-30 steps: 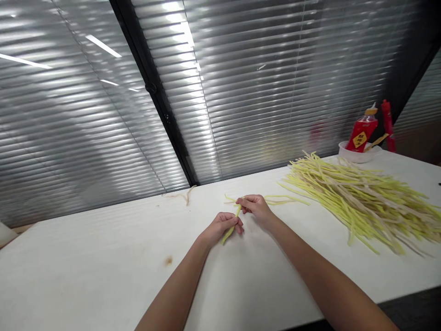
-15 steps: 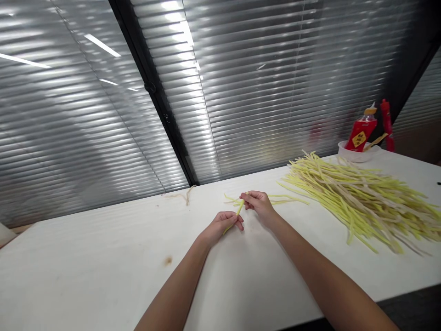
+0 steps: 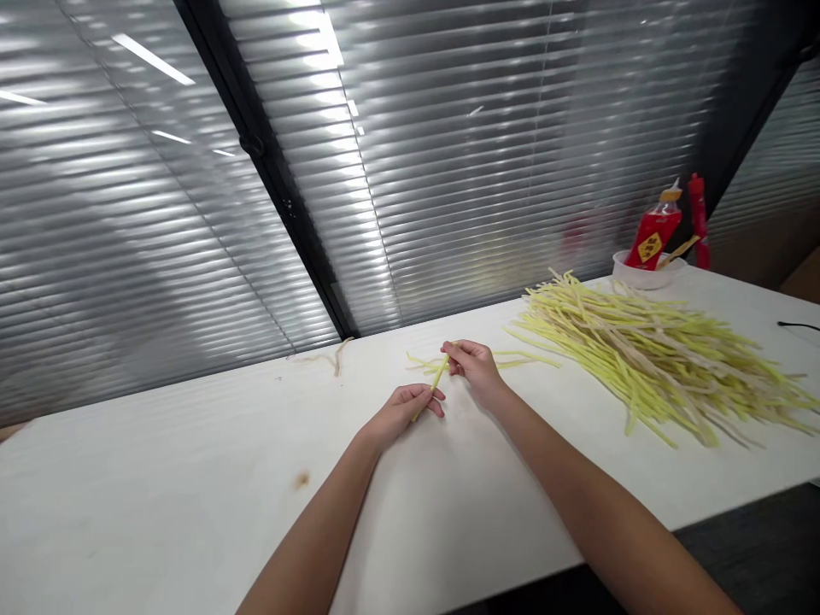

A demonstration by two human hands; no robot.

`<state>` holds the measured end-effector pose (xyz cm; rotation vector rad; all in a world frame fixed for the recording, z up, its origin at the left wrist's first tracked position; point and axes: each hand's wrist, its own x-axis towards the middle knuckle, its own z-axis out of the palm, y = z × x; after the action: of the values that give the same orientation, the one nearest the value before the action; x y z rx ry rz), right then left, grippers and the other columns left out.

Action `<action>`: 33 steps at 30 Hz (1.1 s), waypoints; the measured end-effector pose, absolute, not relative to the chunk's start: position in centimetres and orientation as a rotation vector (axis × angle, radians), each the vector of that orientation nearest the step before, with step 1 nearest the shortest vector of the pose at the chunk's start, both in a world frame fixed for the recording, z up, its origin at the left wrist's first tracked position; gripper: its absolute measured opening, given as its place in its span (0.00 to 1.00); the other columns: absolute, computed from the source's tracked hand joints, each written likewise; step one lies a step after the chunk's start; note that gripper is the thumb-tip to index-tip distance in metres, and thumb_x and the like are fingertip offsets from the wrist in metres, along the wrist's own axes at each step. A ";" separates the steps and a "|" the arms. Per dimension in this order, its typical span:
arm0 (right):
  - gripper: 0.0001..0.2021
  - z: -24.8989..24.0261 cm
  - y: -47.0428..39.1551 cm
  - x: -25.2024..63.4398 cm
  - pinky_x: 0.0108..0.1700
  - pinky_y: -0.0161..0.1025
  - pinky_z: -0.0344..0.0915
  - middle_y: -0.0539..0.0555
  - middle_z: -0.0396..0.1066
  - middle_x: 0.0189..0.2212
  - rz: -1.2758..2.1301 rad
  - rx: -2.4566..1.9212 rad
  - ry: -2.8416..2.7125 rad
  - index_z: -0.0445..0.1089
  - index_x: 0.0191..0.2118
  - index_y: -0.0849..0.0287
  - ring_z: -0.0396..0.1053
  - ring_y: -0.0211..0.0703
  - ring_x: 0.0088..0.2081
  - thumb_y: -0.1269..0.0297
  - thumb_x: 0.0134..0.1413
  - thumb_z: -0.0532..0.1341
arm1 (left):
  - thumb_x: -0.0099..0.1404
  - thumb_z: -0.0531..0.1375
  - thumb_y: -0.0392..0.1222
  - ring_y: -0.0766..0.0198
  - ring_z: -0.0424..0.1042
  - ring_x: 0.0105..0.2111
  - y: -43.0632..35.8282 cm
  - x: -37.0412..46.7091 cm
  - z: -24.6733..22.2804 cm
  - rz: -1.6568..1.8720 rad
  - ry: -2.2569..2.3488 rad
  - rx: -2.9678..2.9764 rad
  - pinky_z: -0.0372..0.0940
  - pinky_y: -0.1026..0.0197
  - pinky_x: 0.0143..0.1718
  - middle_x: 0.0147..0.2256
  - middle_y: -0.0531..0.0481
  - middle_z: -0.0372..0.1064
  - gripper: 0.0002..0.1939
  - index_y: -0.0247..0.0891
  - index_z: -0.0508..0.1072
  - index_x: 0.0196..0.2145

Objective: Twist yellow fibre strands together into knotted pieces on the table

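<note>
**Thin strip pinched at two points, loose strips close behind**

The yellow strip (image 3: 440, 371) slants between the fingertips of both hands, just above the table (image 3: 192, 512) as far as one view tells. The left hand (image 3: 398, 415) pinches it low, thumb against fingers, and a short tail pokes out beneath. The right hand (image 3: 475, 363) grips it near the upper end between thumb and forefinger; that end is mostly hidden by the fingers, so I cannot tell how much strip is left beyond them.

The likeliest trouble, I judge, is a slip: with so little strip showing under the left thumb, a firm pull from the right could draw it out of that pinch. Something so slender may also kink if the fingers press toward each other, or twist if one hand rolls and the other does not.

Just beyond the right fingers lie the loose strips (image 3: 529, 360). Being so near, they could be dragged along by a knuckle or mistaken for the held one; whether the hand touches them is unclear.

Farther to the right of the fingers spreads the pile (image 3: 641, 342), its ends crossing, so pulling at one could bring neighbours with it. A sweep of the right forearm might scatter its nearest ends. Past the pile, well apart from the fingers, a bottle (image 3: 659, 226) leans in a bowl (image 3: 647, 280); a hard knock could tip it.
</note>
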<state>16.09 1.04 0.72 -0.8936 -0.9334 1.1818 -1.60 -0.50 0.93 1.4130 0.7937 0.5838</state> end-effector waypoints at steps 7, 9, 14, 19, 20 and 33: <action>0.16 0.6 1.1 16.0 0.25 0.34 0.57 0.46 0.59 0.16 1.201 -0.897 -0.936 0.70 0.25 0.60 0.56 0.33 0.20 0.51 0.39 0.67 | 0.60 0.57 0.52 0.68 0.60 0.25 -0.5 -1.5 0.9 0.619 0.726 1.457 0.52 0.65 0.29 0.28 0.48 0.71 0.17 0.35 0.75 0.34; 0.15 0.6 1.1 16.0 0.24 0.34 0.57 0.46 0.60 0.17 1.216 -0.882 -0.924 0.70 0.25 0.59 0.56 0.32 0.19 0.52 0.38 0.67 | 0.59 0.58 0.52 0.67 0.61 0.26 -0.4 -1.6 0.9 0.621 0.710 1.437 0.52 0.64 0.29 0.28 0.48 0.70 0.17 0.35 0.75 0.34; 0.15 0.6 1.2 16.1 0.22 0.32 0.55 0.47 0.63 0.20 1.235 -0.888 -0.927 0.71 0.30 0.58 0.58 0.31 0.19 0.54 0.37 0.68 | 0.59 0.59 0.50 0.67 0.63 0.28 -0.3 -1.7 0.7 0.642 0.677 1.393 0.54 0.65 0.31 0.28 0.48 0.69 0.15 0.34 0.75 0.33; 0.14 0.5 1.2 16.1 0.22 0.32 0.56 0.47 0.64 0.20 1.253 -0.946 -0.961 0.70 0.27 0.59 0.58 0.31 0.19 0.54 0.37 0.67 | 0.59 0.59 0.48 0.68 0.64 0.29 -0.2 -1.8 0.3 0.688 0.642 1.358 0.55 0.66 0.32 0.29 0.48 0.69 0.13 0.34 0.74 0.34; 0.14 0.5 1.2 16.1 0.23 0.32 0.56 0.46 0.64 0.19 1.254 -0.954 -0.967 0.69 0.26 0.59 0.58 0.31 0.19 0.54 0.37 0.67 | 0.59 0.59 0.48 0.67 0.64 0.29 -0.2 -1.8 0.3 0.705 0.644 1.340 0.55 0.66 0.32 0.29 0.48 0.69 0.13 0.34 0.74 0.34; 0.13 0.2 0.7 15.7 0.24 0.31 0.57 0.48 0.67 0.20 1.296 -1.044 -1.204 0.69 0.26 0.61 0.61 0.32 0.21 0.55 0.42 0.65 | 0.57 0.62 0.46 0.66 0.68 0.34 0.4 -1.4 0.0 1.056 0.692 0.949 0.60 0.64 0.37 0.32 0.50 0.69 0.10 0.36 0.74 0.34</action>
<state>15.68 0.74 0.24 -1.0445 -1.2041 1.2959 -1.37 0.44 0.00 0.9486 0.6917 1.0555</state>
